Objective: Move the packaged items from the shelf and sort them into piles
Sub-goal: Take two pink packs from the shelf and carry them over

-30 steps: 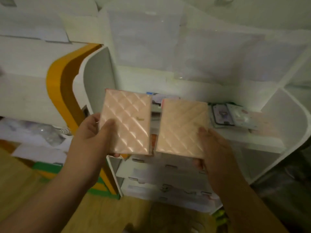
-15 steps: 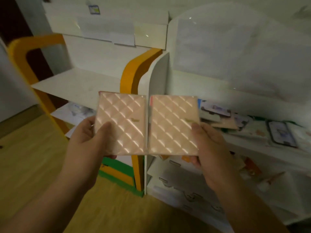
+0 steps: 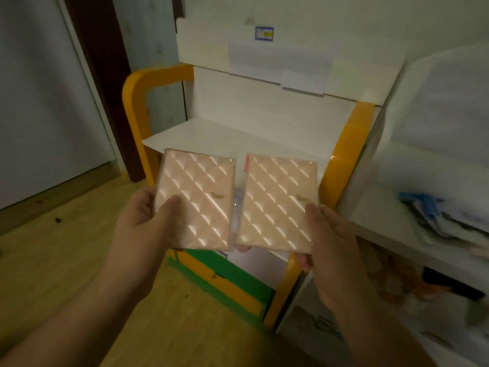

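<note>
I hold two flat pink quilted packages side by side in front of me. My left hand [image 3: 144,225] grips the left package [image 3: 197,198] at its lower left, thumb on top. My right hand [image 3: 326,235] grips the right package [image 3: 277,203] at its lower right corner, thumb on its face. Both packages hang above the front of a bare white shelf board [image 3: 232,137] framed in orange. Several more packaged items [image 3: 439,217] lie blurred on the white shelf at the right.
The orange-framed shelf unit [image 3: 346,157] stands ahead, with green and orange boards [image 3: 235,287] low at its base. A white shelf unit [image 3: 383,226] adjoins it on the right. Wooden floor [image 3: 60,260] spreads to the left, with a door and dark frame [image 3: 103,83] behind.
The view has swung left from the white shelf with packages to the orange-framed shelf. Both hands kept their packages and brought them along, side by side.
</note>
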`<act>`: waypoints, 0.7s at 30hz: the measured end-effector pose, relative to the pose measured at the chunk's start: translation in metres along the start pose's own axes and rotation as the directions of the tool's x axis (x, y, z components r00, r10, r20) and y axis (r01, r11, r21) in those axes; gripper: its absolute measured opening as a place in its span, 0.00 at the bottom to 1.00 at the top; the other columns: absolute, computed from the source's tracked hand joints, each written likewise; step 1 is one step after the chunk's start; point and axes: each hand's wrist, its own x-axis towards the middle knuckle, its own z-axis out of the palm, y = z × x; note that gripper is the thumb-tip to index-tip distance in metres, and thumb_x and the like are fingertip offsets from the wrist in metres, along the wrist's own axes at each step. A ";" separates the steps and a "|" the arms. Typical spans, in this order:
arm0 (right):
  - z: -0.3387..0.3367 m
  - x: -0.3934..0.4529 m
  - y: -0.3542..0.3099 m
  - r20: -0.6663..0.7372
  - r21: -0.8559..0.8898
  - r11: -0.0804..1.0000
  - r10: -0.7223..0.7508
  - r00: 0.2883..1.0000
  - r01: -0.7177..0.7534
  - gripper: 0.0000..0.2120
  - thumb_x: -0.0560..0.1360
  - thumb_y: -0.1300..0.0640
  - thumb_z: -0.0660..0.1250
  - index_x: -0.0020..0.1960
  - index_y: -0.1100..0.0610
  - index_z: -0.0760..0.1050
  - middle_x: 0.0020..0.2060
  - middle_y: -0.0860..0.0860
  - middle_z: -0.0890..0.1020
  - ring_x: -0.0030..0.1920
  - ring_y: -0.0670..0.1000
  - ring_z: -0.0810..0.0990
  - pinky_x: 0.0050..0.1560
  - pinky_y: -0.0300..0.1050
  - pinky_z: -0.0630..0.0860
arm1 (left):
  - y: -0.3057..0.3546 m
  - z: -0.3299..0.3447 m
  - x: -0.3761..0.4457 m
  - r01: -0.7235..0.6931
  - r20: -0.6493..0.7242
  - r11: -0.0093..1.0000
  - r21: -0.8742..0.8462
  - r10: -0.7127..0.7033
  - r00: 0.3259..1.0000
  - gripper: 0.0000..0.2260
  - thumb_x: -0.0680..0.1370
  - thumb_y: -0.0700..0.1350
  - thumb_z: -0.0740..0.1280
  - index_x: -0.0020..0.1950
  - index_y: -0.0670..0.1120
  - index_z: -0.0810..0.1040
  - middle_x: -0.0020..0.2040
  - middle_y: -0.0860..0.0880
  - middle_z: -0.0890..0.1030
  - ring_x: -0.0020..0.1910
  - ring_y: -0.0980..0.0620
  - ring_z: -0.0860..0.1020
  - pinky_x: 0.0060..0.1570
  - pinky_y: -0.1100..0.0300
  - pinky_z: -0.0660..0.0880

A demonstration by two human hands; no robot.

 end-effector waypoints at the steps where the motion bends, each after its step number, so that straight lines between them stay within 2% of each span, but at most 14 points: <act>1: 0.015 0.003 0.002 0.014 0.001 1.000 0.010 1.000 -0.010 0.13 0.82 0.48 0.60 0.51 0.54 0.79 0.25 0.50 0.72 0.21 0.46 0.68 0.21 0.36 0.63 | 0.000 -0.010 0.010 0.000 -0.007 1.000 -0.001 0.000 1.000 0.08 0.81 0.45 0.64 0.58 0.48 0.78 0.48 0.49 0.84 0.41 0.49 0.84 0.32 0.61 0.77; 5: 0.057 0.017 0.006 0.043 -0.004 1.000 0.024 0.999 -0.024 0.12 0.82 0.49 0.60 0.48 0.52 0.79 0.29 0.51 0.74 0.24 0.46 0.69 0.22 0.39 0.64 | -0.005 -0.032 0.046 0.018 -0.009 1.000 -0.019 -0.018 1.000 0.08 0.81 0.45 0.64 0.59 0.50 0.78 0.48 0.51 0.84 0.43 0.50 0.84 0.33 0.60 0.78; 8: 0.076 0.038 0.009 0.007 -0.015 0.997 0.074 0.997 -0.074 0.10 0.81 0.48 0.61 0.51 0.51 0.79 0.36 0.52 0.77 0.28 0.46 0.74 0.23 0.40 0.68 | -0.016 -0.035 0.074 0.036 0.003 0.999 -0.021 -0.036 0.999 0.07 0.81 0.45 0.64 0.58 0.50 0.78 0.48 0.51 0.84 0.43 0.51 0.84 0.37 0.57 0.79; 10: 0.085 0.056 0.013 -0.018 0.022 0.991 0.129 0.992 -0.128 0.08 0.81 0.48 0.62 0.52 0.48 0.79 0.43 0.50 0.80 0.38 0.49 0.80 0.31 0.43 0.76 | -0.024 -0.032 0.097 0.048 0.006 0.999 -0.019 -0.048 0.999 0.08 0.81 0.46 0.64 0.58 0.50 0.77 0.48 0.50 0.84 0.43 0.50 0.84 0.37 0.57 0.79; 12: 0.093 0.080 0.017 -0.044 0.034 0.990 0.137 0.990 -0.136 0.06 0.80 0.48 0.63 0.50 0.46 0.79 0.44 0.48 0.80 0.43 0.51 0.80 0.41 0.51 0.79 | -0.032 -0.024 0.124 0.059 0.011 0.998 -0.022 -0.059 0.998 0.09 0.81 0.46 0.64 0.61 0.49 0.76 0.50 0.50 0.84 0.44 0.49 0.84 0.36 0.56 0.79; 13: 0.097 0.094 0.018 -0.052 0.023 0.992 0.126 0.991 -0.125 0.06 0.80 0.48 0.63 0.50 0.46 0.79 0.44 0.48 0.80 0.43 0.50 0.78 0.40 0.48 0.79 | -0.036 -0.019 0.139 0.061 0.017 0.998 -0.013 -0.061 0.998 0.10 0.81 0.46 0.64 0.62 0.48 0.76 0.50 0.49 0.84 0.43 0.49 0.84 0.36 0.56 0.80; 15: 0.104 0.126 0.023 -0.075 0.004 0.995 0.102 0.992 -0.102 0.10 0.80 0.46 0.62 0.55 0.48 0.78 0.49 0.50 0.79 0.43 0.49 0.76 0.32 0.38 0.77 | -0.042 -0.011 0.170 0.050 0.026 0.999 0.020 -0.051 0.998 0.10 0.81 0.46 0.64 0.62 0.48 0.76 0.50 0.50 0.83 0.42 0.49 0.84 0.34 0.56 0.80; 16: 0.108 0.143 0.025 -0.096 -0.006 0.995 0.096 0.991 -0.097 0.12 0.80 0.45 0.62 0.58 0.48 0.77 0.52 0.50 0.79 0.45 0.50 0.77 0.31 0.36 0.76 | -0.045 -0.008 0.185 0.040 0.028 0.999 0.036 -0.041 0.999 0.10 0.80 0.47 0.64 0.61 0.48 0.76 0.49 0.50 0.83 0.42 0.49 0.84 0.33 0.56 0.79; 18: 0.117 0.177 0.029 -0.132 -0.022 0.995 0.097 0.986 -0.101 0.12 0.80 0.43 0.61 0.59 0.46 0.77 0.53 0.48 0.80 0.50 0.51 0.79 0.36 0.39 0.77 | -0.049 -0.004 0.218 0.032 0.033 0.998 0.059 -0.034 0.999 0.10 0.80 0.47 0.65 0.60 0.49 0.77 0.49 0.49 0.83 0.42 0.48 0.84 0.31 0.57 0.78; 19: 0.121 0.193 0.030 -0.134 -0.024 0.995 0.095 0.986 -0.099 0.12 0.80 0.44 0.60 0.58 0.46 0.77 0.51 0.47 0.81 0.49 0.50 0.80 0.36 0.39 0.78 | -0.051 -0.003 0.235 0.037 0.035 0.997 0.068 -0.040 0.999 0.10 0.80 0.48 0.65 0.60 0.49 0.77 0.50 0.49 0.83 0.43 0.48 0.84 0.31 0.57 0.78; 21: 0.130 0.219 0.029 -0.105 -0.031 0.996 0.082 0.991 -0.086 0.13 0.81 0.45 0.59 0.59 0.49 0.77 0.47 0.49 0.80 0.39 0.47 0.79 0.29 0.35 0.74 | -0.052 -0.001 0.264 0.051 0.033 0.996 0.075 -0.053 0.998 0.11 0.80 0.48 0.65 0.61 0.49 0.76 0.51 0.49 0.83 0.44 0.48 0.84 0.32 0.57 0.79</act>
